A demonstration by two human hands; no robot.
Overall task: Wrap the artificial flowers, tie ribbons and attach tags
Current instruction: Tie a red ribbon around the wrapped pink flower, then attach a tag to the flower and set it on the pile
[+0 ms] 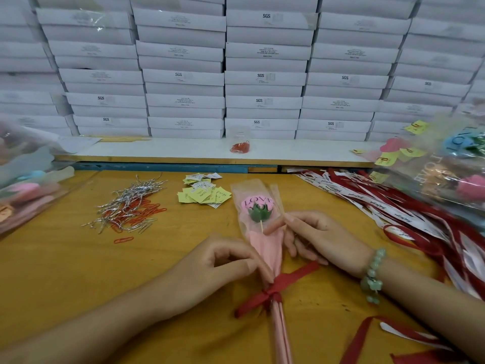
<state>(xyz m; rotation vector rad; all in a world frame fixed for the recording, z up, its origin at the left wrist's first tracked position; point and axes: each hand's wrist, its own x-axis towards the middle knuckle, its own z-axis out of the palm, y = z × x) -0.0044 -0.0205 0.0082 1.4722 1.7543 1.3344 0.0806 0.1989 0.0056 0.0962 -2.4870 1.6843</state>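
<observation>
- As the ribbon point(283, 282) is knotted, tagging seems due.
- Left hand point(223, 261) and right hand point(312, 237): each grip pinches the wrap point(265, 245).
- Next: one grip frees, fetches a tag point(202, 195).

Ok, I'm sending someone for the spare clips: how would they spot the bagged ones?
Start at the wall of stacked white boxes; a white shelf runs along its foot, behind the yellow table. Near the shelf's middle stands a small clear bag with red clips at its bottom. Unlike the loose red and silver clips on the table, these are bagged.
</observation>
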